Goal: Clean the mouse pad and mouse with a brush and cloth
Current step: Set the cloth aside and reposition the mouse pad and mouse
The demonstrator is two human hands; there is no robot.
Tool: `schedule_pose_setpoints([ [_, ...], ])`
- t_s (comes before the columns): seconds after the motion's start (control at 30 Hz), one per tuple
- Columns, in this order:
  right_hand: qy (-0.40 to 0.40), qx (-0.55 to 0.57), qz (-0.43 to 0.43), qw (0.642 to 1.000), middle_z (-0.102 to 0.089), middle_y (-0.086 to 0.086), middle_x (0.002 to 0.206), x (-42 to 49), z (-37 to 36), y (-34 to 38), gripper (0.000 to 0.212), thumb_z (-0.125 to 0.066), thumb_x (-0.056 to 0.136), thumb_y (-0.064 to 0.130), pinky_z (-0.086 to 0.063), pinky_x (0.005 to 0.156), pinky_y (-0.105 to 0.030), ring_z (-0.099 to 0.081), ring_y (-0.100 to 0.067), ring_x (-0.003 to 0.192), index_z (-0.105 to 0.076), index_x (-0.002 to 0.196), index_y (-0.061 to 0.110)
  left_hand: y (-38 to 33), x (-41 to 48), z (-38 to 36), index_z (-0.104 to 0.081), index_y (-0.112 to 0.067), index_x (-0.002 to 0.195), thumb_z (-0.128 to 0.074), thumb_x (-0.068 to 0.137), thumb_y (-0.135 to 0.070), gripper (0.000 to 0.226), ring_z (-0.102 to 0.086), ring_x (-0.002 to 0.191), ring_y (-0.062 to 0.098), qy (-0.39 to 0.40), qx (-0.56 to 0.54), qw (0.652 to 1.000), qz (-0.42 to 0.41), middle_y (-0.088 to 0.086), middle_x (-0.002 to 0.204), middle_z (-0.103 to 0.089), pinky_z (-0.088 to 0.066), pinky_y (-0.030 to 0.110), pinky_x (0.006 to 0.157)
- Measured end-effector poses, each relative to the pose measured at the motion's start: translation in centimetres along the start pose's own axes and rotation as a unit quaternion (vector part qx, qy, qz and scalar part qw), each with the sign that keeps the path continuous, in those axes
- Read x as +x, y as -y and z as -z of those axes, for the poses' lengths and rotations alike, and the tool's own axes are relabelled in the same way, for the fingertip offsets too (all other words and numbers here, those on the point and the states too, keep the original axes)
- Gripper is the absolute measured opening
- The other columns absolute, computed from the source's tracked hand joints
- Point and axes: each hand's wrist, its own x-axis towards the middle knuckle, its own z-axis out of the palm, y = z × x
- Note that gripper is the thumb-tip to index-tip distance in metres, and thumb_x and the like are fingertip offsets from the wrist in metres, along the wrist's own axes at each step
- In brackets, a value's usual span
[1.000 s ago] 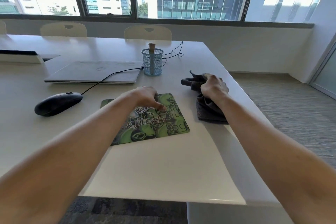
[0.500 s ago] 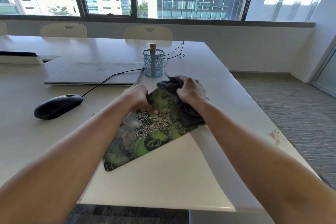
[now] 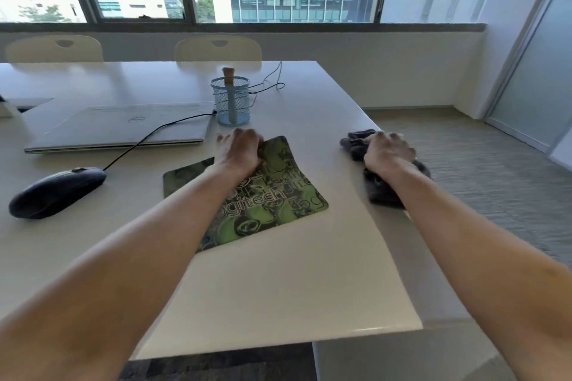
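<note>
Back out to the right of the frame has gone the right hand (image 3: 388,151), which half a second ago had the dark cloth (image 3: 382,192) bunched over the mouse pad (image 3: 272,201); it grips the cloth at the table (image 3: 278,288) edge. The left hand (image 3: 240,150) curls over the pad's far edge, which looks pinched up. The pad lies mid-frame, its long axis running lower left to upper right, just left of the cloth hand. The mouse (image 3: 55,192) sits well apart at left, nearer the left arm.
</note>
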Motion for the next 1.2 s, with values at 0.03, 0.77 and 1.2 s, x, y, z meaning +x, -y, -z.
schedule_pose_setpoints([
  [0.03, -0.015, -0.002, -0.019, 1.0, -0.053, -0.017, 0.128, -0.1, 0.3, -0.5, 0.036, -0.047, 0.089, 0.013, -0.038, 0.098, -0.04, -0.045, -0.033, 0.123, -0.057, 0.123, 0.012, -0.4, 0.1, -0.4, -0.06, -0.008, 0.115, -0.076, 0.073, -0.025, 0.048, -0.052, 0.113, 0.03, -0.002, -0.01, 1.0, -0.018, 0.016, 0.118, -0.058, -0.039, 0.042, 0.097],
  [0.77, -0.083, -0.005, -0.095, 0.992, -0.054, -0.018, 0.122, -4.0, 3.3, -10.3, 0.034, -0.042, 0.091, 0.011, -0.042, 0.092, -0.045, -0.042, -0.037, 0.119, -0.055, 0.123, 0.006, -4.4, -2.0, -1.9, -0.028, -0.02, 0.145, -0.04, 0.088, -0.058, 0.069, -0.02, 0.142, 0.024, 0.241, 0.048, 0.967, -0.066, 0.001, 0.156, -0.019, -0.01, 0.056, 0.114],
  [1.2, -0.037, 0.001, 0.07, 0.997, -0.048, -0.008, 0.133, -6.6, 0.4, -3.2, 0.042, -0.036, 0.089, 0.011, -0.038, 0.094, -0.041, -0.04, -0.033, 0.123, -0.051, 0.128, 0.017, -4.1, -2.5, -2.0, -0.027, -0.021, 0.145, -0.041, 0.088, -0.057, 0.069, -0.018, 0.143, 0.022, 0.232, 0.019, 0.971, -0.059, 0.001, 0.156, -0.019, -0.001, 0.059, 0.113],
])
